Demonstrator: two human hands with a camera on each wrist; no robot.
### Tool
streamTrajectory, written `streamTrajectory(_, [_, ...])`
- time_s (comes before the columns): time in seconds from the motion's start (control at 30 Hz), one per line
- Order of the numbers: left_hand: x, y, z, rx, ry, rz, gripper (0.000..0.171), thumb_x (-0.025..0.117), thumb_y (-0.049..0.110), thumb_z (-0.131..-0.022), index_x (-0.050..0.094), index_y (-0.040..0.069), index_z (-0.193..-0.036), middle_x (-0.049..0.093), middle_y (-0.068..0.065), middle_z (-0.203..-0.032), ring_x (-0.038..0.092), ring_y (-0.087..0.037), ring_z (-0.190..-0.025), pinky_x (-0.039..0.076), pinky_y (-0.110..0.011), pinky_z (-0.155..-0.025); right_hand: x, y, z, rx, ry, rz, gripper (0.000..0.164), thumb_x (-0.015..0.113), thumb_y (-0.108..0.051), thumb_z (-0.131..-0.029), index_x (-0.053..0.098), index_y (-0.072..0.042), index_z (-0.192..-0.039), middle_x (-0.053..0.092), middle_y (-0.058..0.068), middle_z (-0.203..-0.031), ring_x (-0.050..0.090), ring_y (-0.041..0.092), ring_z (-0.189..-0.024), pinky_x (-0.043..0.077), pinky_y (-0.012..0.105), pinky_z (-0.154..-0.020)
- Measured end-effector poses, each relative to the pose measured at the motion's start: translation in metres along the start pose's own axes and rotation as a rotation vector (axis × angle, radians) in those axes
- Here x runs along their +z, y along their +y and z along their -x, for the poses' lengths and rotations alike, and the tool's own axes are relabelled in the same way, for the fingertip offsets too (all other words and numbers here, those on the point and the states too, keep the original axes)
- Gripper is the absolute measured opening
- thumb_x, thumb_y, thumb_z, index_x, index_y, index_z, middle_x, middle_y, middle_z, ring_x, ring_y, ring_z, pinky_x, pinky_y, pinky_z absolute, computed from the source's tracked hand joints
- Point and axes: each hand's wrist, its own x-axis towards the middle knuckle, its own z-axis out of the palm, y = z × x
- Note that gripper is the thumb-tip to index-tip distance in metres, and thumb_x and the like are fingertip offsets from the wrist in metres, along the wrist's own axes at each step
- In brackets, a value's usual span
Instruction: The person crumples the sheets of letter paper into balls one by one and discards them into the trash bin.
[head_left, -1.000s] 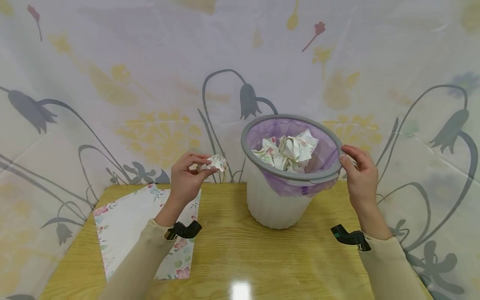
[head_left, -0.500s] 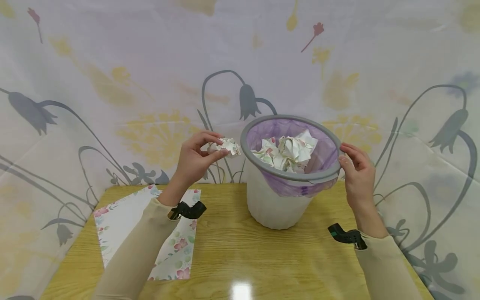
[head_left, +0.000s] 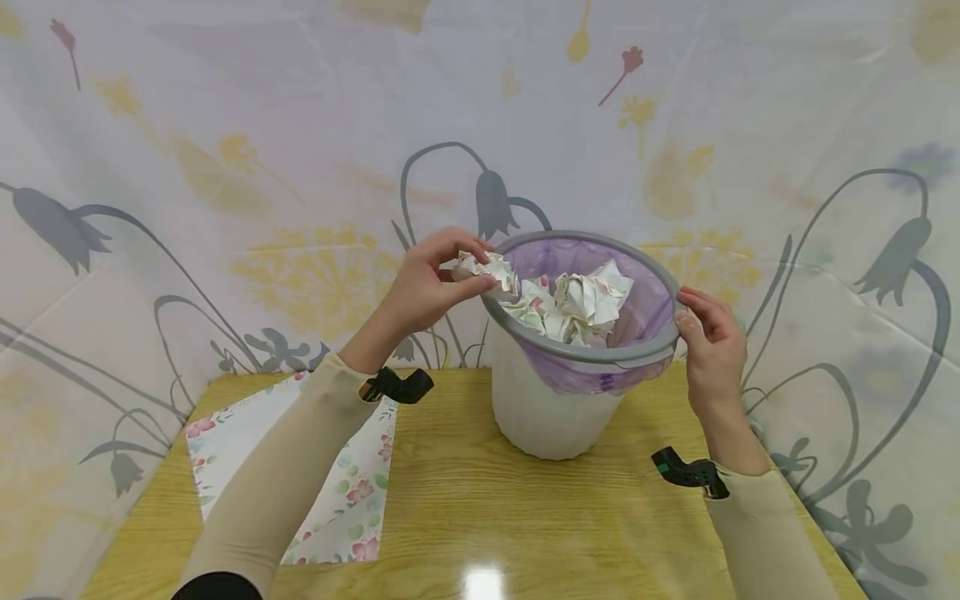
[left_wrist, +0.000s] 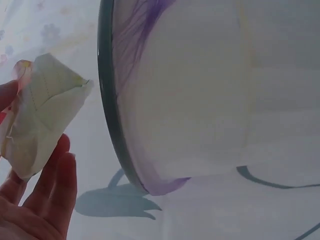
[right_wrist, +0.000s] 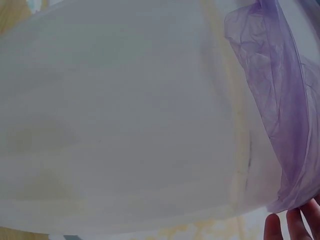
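A crumpled ball of floral paper (head_left: 489, 273) is pinched between the thumb and fingers of my left hand (head_left: 431, 287), at the left rim of a white trash can (head_left: 555, 421). In the left wrist view the paper ball (left_wrist: 47, 102) shows beside the can's grey rim (left_wrist: 106, 80). My right hand (head_left: 714, 350) grips the rim's right side with thumb and fingertips. A purple bag (head_left: 633, 321) lines the can and folds out over its edge. Several crumpled papers (head_left: 592, 298) lie inside. In the right wrist view, fingertips (right_wrist: 295, 225) touch the bag's folded edge (right_wrist: 285, 125).
Flat sheets of flower-bordered paper (head_left: 352, 492) lie overlapping on the wooden table (head_left: 480, 508) at the left, partly under the left sleeve (head_left: 277, 475). A flower-printed curtain (head_left: 315, 167) stands right behind the table and along both sides.
My left hand has moved right and up with the paper ball, from above the table's left part to the can's rim. The right hand keeps its hold on the rim.
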Motion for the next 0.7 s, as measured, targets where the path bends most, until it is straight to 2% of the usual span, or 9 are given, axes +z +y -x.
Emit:
streamTrajectory(0.17, [0.001,0.005,-0.023,-0.071,-0.198,-0.074,0.018,0.078,0.007,-0.086,0.068,0.007,-0.101,0.064,-0.005,-0.114,0.059,-0.022,-0.086,0.048,-0.029,-0.064,0.001,0.000,0.001,0.003,0.010,-0.006,0.030,0.058,0.001,-0.096,0.060,0.018,-0.122,0.056,0.007,-0.123,0.055,0.018,-0.111,0.046,0.021,-0.083])
streamTrajectory(0.27, [0.001,0.006,-0.036,-0.121,-0.286,-0.128,0.020,0.078,0.014,-0.087,0.068,0.010,-0.104,0.064,-0.001,-0.112,0.056,-0.021,-0.081,0.047,-0.030,-0.067,0.001,0.000,0.001,0.008,0.012,-0.008,0.031,0.058,0.001,-0.096,0.059,0.018,-0.122,0.056,0.007,-0.123,0.056,0.018,-0.111,0.047,0.020,-0.083])
streamTrajectory(0.37, [0.002,0.005,-0.050,-0.157,-0.345,-0.175,0.020,0.078,0.018,-0.087,0.069,0.013,-0.104,0.065,0.002,-0.108,0.053,-0.021,-0.075,0.044,-0.031,-0.066,0.001,0.000,0.001,0.008,0.008,-0.019,0.031,0.058,0.001,-0.096,0.059,0.018,-0.122,0.055,0.008,-0.124,0.056,0.017,-0.110,0.048,0.020,-0.083])
streamTrajectory(0.5, [0.007,0.005,-0.066,-0.178,-0.409,-0.190,0.018,0.076,0.021,-0.088,0.069,0.015,-0.104,0.064,0.001,-0.103,0.050,-0.019,-0.070,0.040,-0.031,-0.065,0.001,0.000,0.001,0.002,0.015,-0.035,0.030,0.059,0.000,-0.096,0.060,0.017,-0.121,0.056,0.010,-0.124,0.057,0.016,-0.105,0.049,0.018,-0.078])
streamTrajectory(0.7, [0.018,0.000,-0.083,-0.205,-0.471,-0.189,0.022,0.075,0.024,-0.089,0.067,0.015,-0.108,0.060,0.002,-0.113,0.045,-0.017,-0.067,0.039,-0.030,-0.065,0.002,0.003,0.001,0.001,0.020,-0.064,0.029,0.060,0.000,-0.096,0.061,0.017,-0.119,0.055,0.011,-0.123,0.057,0.016,-0.095,0.049,0.016,-0.071])
